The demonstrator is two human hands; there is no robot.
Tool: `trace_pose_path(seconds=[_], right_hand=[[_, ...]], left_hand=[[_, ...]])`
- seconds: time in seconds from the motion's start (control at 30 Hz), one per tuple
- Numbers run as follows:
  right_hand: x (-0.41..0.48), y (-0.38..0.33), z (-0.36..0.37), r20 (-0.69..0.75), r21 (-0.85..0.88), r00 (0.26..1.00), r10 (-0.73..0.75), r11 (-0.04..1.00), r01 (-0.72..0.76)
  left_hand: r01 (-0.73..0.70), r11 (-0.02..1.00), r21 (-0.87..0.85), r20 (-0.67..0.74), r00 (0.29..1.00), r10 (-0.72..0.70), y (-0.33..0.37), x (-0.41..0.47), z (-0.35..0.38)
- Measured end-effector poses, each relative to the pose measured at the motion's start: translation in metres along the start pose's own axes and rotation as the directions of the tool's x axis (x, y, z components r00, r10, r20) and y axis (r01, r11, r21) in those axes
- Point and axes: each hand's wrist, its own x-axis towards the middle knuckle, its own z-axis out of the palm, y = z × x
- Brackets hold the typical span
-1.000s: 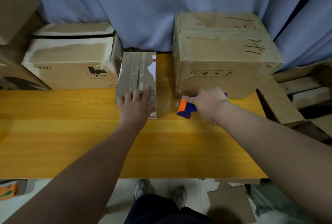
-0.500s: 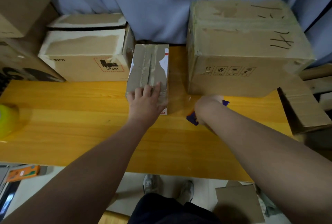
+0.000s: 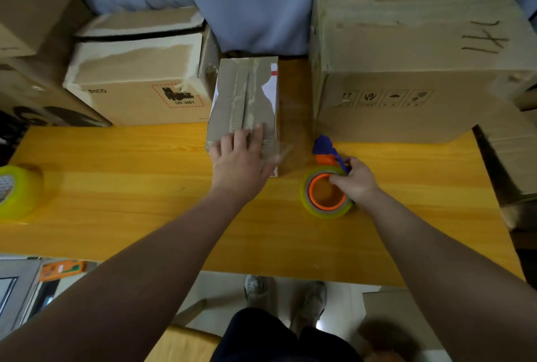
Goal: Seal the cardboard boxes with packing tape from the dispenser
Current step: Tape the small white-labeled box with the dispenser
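Observation:
A small cardboard box with old tape strips on top stands in the middle of the yellow wooden table. My left hand rests flat on its near end, fingers straight. A clear strip of tape runs from the box's right side toward the tape dispenser, which lies on the table with its orange core and yellowish roll facing up and its blue-and-orange head pointing away. My right hand grips the dispenser at its right edge.
A large sealed carton stands at the back right, close to the dispenser. A white-topped PICO box sits at the back left, with more cartons beyond. A spare yellow tape roll lies at the table's left edge.
My right hand has pulled the dispenser toward me and turned it so the roll's orange core faces up. My left hand stays on the small box.

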Motion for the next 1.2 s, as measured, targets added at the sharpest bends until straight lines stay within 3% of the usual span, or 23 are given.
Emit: trace_pose_path(seconds=[0.1, 0.17, 0.27, 0.33, 0.43, 0.53, 0.67, 1.0, 1.2], right_hand=[[-0.003, 0.001, 0.009, -0.025, -0.179, 0.998, -0.065, 0.982, 0.059], [-0.015, -0.004, 0.01, -0.102, -0.243, 0.976, -0.194, 0.956, 0.165], [-0.045, -0.021, 0.017, -0.131, -0.256, 0.834, -0.536, 0.831, 0.494], [-0.057, -0.033, 0.03, -0.045, -0.4, 0.753, -0.656, 0.703, 0.588], [-0.054, -0.045, 0.055, 0.035, -0.567, 0.763, -0.645, 0.616, 0.547], [-0.046, -0.051, 0.074, -0.086, -0.601, 0.813, -0.576, 0.681, 0.419], [-0.04, -0.042, 0.084, -0.198, -0.708, 0.717, -0.668, 0.603, 0.366], [-0.042, -0.035, 0.09, -0.168, -0.816, 0.687, -0.707, 0.491, 0.306], [-0.054, -0.026, 0.074, -0.256, -0.835, 0.544, -0.799, 0.467, 0.293]], left_hand=[[0.009, 1.0, -0.021, 0.004, 1.0, -0.009, 0.002, 0.0, -0.003], [0.009, 1.0, -0.03, 0.014, 1.0, -0.008, 0.003, -0.001, -0.005], [0.016, 0.999, -0.046, 0.035, 0.999, -0.014, 0.005, 0.001, -0.008], [0.017, 0.999, -0.042, 0.039, 0.999, -0.015, 0.006, 0.002, -0.011], [0.015, 0.999, -0.032, 0.053, 0.999, -0.013, 0.007, 0.003, -0.013], [0.013, 1.0, -0.028, 0.074, 0.997, -0.011, 0.005, 0.004, -0.013], [-0.004, 1.0, -0.018, 0.082, 0.997, 0.005, 0.001, 0.005, -0.012], [-0.301, 0.951, 0.063, 0.087, 0.951, 0.296, -0.04, 0.011, -0.019], [-0.414, 0.908, 0.069, 0.132, 0.906, 0.403, -0.07, 0.01, -0.007]])
